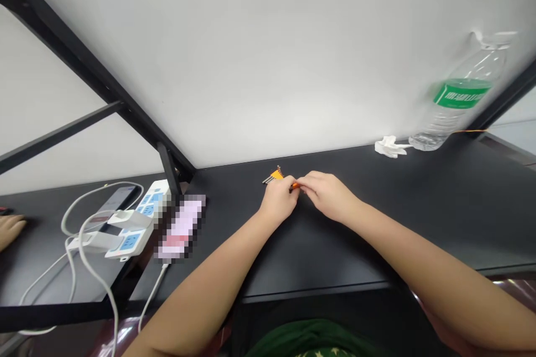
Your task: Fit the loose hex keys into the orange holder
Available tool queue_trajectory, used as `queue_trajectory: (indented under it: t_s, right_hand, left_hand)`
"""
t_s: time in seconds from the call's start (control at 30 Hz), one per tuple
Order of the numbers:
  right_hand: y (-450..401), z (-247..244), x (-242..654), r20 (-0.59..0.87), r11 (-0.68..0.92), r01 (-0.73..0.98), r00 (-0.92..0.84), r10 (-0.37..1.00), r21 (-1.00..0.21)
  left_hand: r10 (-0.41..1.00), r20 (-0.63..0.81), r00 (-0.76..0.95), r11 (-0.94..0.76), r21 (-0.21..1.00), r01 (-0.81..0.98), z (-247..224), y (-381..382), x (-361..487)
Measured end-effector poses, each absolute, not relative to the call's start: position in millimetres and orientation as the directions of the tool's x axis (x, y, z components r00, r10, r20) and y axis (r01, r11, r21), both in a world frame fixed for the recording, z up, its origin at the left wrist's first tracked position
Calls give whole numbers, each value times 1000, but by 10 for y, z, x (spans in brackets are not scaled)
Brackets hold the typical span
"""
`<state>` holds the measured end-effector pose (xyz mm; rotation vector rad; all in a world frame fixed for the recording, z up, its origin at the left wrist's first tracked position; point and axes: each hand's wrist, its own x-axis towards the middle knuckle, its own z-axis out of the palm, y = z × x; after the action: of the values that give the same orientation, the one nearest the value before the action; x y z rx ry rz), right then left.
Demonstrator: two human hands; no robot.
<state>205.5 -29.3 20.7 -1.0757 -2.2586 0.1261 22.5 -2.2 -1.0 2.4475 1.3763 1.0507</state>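
My left hand [278, 199] is closed above the middle of the black desk, near the wall. Against it my right hand [329, 192] is pinched, its fingertips meeting the left fingers. Between them shows a small orange and black object [295, 186], gripped by both hands; most of it is covered by fingers, so its kind does not show. Just beyond the left hand lies an orange holder [276, 175] with several thin metal rods sticking out. Part of that holder is hidden behind the left hand.
A phone [182, 231] with a blurred screen lies left on the desk [310, 256], its white cable attached. Beside the black frame sits a white power strip [140, 217] with chargers. Crumpled tissue [390, 146] and a large clear bottle [460, 95] stand right. Another person's hand [10, 228] shows far left.
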Motion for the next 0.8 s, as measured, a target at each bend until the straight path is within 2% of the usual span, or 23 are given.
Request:
queue_trajectory:
  t_s: [0.13,0.2,0.4,0.57,0.67,0.8]
  right_hand:
    - [-384,152,1978,471,638,763,-527,708,-104]
    - [-405,164,1969,454,623,781,-542,707,-38]
    - [-409,210,1999,506,602,798,-504,700,-38]
    - [-402,146,2011,481,595,804,-530,699,20]
    - [-365,141,2048,465,612,787,-516,719,-73]
    - [-238,141,2130,375,541,751,-410,832,-379]
  left_hand:
    - [841,462,283,-513,511,690,17,2,185]
    - [855,443,270,-494,535,686,25,8,170]
    - [881,423,214,-455,629,630,52,-1,184]
    - [929,335,155,-366,783,503,16,33,148]
    - [956,237,171,-288,867,406,-9,76,113]
    - [954,194,230,-254,928,271,-11,113,119]
